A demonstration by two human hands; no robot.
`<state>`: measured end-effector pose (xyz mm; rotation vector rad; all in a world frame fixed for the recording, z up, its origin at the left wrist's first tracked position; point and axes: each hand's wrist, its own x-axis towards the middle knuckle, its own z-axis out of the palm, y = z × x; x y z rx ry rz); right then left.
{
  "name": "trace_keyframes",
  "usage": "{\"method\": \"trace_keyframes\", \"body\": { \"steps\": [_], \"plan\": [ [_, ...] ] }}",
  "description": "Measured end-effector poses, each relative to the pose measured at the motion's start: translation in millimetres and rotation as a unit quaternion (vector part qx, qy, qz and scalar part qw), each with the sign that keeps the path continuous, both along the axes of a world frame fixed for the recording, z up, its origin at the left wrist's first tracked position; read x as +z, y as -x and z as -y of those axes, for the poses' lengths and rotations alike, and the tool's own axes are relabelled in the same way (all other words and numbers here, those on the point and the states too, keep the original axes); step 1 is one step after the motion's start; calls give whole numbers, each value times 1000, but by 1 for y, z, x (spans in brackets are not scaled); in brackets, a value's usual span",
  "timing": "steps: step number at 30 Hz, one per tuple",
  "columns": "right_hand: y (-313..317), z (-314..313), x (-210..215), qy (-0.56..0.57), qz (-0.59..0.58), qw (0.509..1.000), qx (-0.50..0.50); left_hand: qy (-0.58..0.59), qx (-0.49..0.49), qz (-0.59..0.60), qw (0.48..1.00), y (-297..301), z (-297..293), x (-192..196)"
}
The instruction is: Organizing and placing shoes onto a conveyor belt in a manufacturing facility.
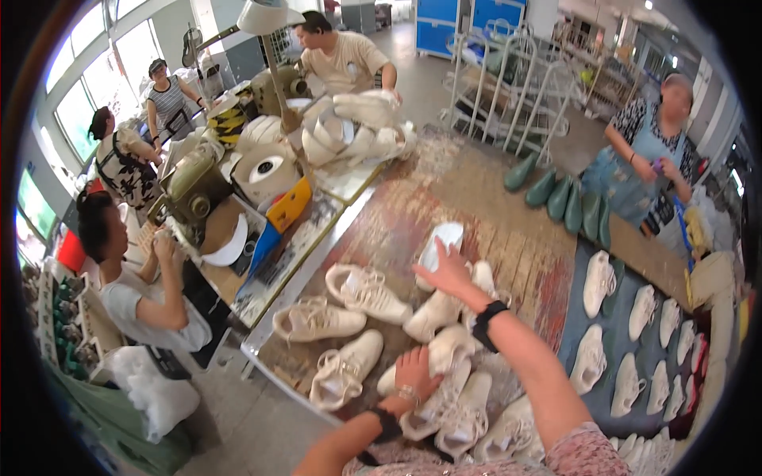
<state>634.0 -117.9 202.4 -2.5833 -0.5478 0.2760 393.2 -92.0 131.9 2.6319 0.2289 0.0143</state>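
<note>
My right hand [448, 272] reaches over the wooden table, thumb and index finger spread apart on a white, flat, oval stack [442, 240] that looks like paper or insoles. Just below its palm lies a cream lace-up sneaker [435, 313]. Closer to me, my left hand [417, 374] is bent over another cream sneaker [386, 381]; its fingertips are partly hidden against the shoe. To its left lie three cream sneakers, one tipped with its opening toward me [347, 370]. More sneakers [464, 408] are heaped beneath my forearms.
Green shoe lasts [562, 198] line the far right table edge. Rows of cream shoes [627, 385] lie on a dark surface at right. Sewing machines [194, 190] and piled shoe parts [357, 131] stand at left, with co-workers around. A white rack [508, 95] stands behind.
</note>
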Motion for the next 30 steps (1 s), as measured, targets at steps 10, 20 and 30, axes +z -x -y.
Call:
{"method": "trace_keyframes", "body": {
  "steps": [10,20,30],
  "plan": [
    [-62,-26,-90,3,-44,996,-74,22,-44,42,998,14,-19,-10],
    [69,190,45,-716,-321,577,-228,18,-38,13,999,4,-26,-12],
    [205,334,-145,-722,-342,466,-380,-18,-59,-39,997,-4,5,-20]
  ]
}}
